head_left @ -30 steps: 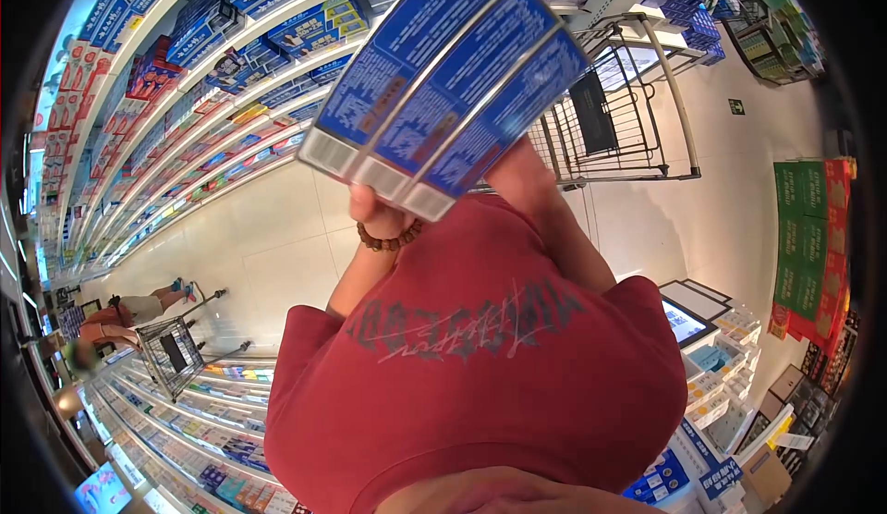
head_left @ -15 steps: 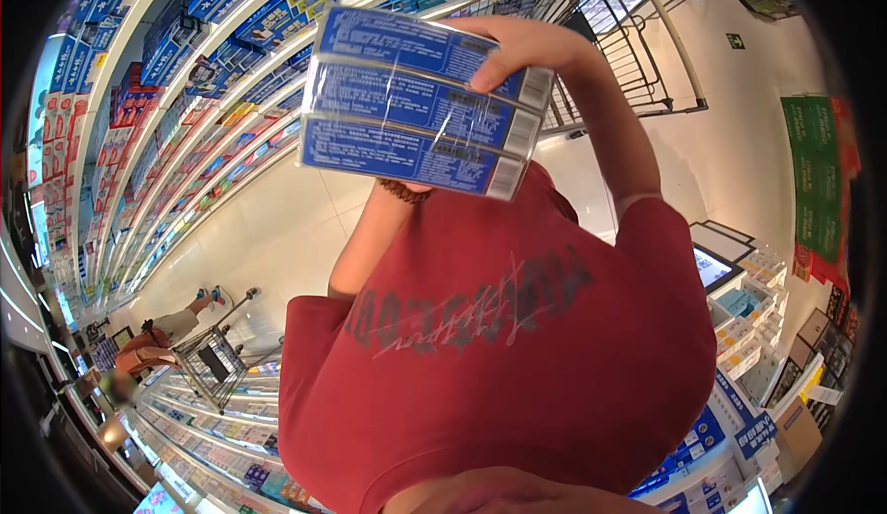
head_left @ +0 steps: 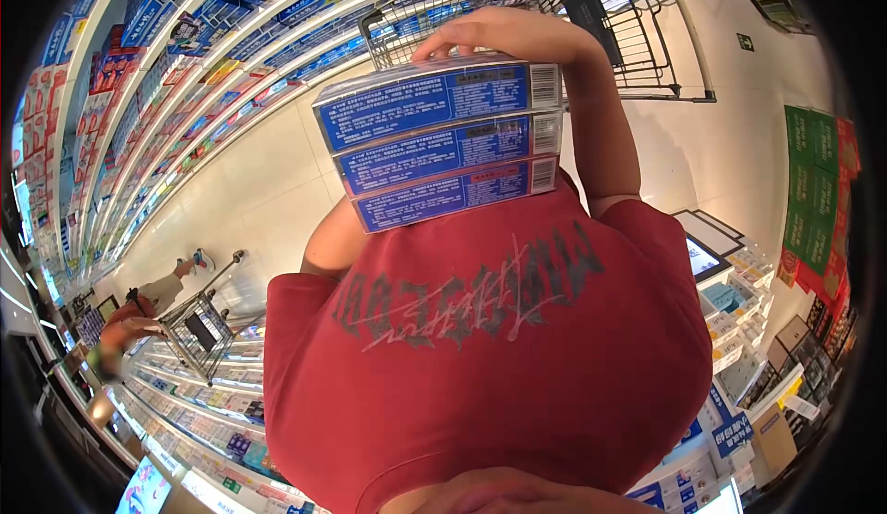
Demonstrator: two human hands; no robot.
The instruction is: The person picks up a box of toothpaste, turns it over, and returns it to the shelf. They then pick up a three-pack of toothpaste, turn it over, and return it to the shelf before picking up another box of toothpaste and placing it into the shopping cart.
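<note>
A stack of three blue toothpaste boxes (head_left: 443, 140), with printed text and barcodes on its long side, is held in front of my chest. Clear shiny wrap covers its upper face. My right hand (head_left: 504, 35) lies over the far upper edge of the stack, fingers bent and pressed to it, thumb out of sight. My left forearm (head_left: 334, 241) reaches in under the stack's left end. The boxes hide my left hand and its fingers.
Shelves (head_left: 199, 70) packed with blue and red boxes curve along the left. A shopping cart (head_left: 637, 42) stands beyond my right hand. Another person (head_left: 139, 320) is at a second cart (head_left: 199, 334) at lower left. Display units (head_left: 730, 301) stand at my right.
The stack has tilted and come lower, closer to my chest, so its upper face shows. My right hand has shifted over the top; its thumb and my left wrist's bracelet are now hidden.
</note>
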